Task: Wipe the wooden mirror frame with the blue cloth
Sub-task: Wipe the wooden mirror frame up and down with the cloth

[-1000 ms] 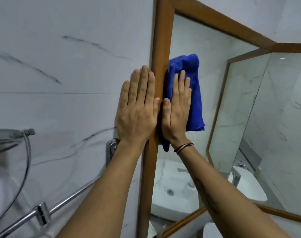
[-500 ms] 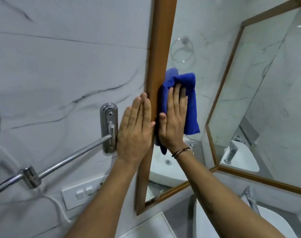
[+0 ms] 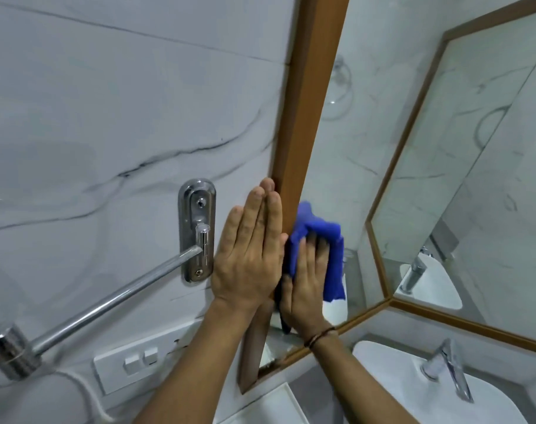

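The wooden mirror frame (image 3: 309, 111) has its left upright running from the top of the view down to a lower corner near the basin. The blue cloth (image 3: 317, 223) lies bunched against the upright's inner edge, low on the mirror glass (image 3: 352, 166). My right hand (image 3: 306, 286) presses flat on the cloth, fingers pointing up, with a dark band at the wrist. My left hand (image 3: 248, 258) lies flat on the marble wall, fingers together, touching the frame's outer edge. It holds nothing.
A chrome towel bar (image 3: 107, 298) runs from its wall bracket (image 3: 196, 231) down to the left, close to my left hand. Below are a white switch plate (image 3: 138, 359), a white basin (image 3: 383, 402) and a chrome faucet (image 3: 450, 368). A second framed mirror (image 3: 474, 179) angles off on the right.
Both hands and the cloth have slid down the left upright toward its lower corner. The view has tipped down, bringing the basin, faucet and switch plate into sight.
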Action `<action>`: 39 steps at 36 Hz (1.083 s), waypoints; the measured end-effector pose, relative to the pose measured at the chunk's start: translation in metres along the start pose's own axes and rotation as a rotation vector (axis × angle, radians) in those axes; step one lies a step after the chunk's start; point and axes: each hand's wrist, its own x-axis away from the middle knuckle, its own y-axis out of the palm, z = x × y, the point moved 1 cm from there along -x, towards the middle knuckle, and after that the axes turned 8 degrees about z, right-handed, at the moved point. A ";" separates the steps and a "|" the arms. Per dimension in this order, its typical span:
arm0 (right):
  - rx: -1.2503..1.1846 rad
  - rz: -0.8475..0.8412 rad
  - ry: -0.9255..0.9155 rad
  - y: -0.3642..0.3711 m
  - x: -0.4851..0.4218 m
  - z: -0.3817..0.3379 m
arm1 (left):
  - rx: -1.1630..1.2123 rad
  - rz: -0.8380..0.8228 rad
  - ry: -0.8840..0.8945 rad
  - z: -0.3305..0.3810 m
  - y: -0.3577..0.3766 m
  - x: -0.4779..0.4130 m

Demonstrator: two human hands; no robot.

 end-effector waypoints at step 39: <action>0.052 -0.130 0.372 0.032 0.167 0.007 | 0.109 -0.235 -0.072 0.016 -0.018 0.118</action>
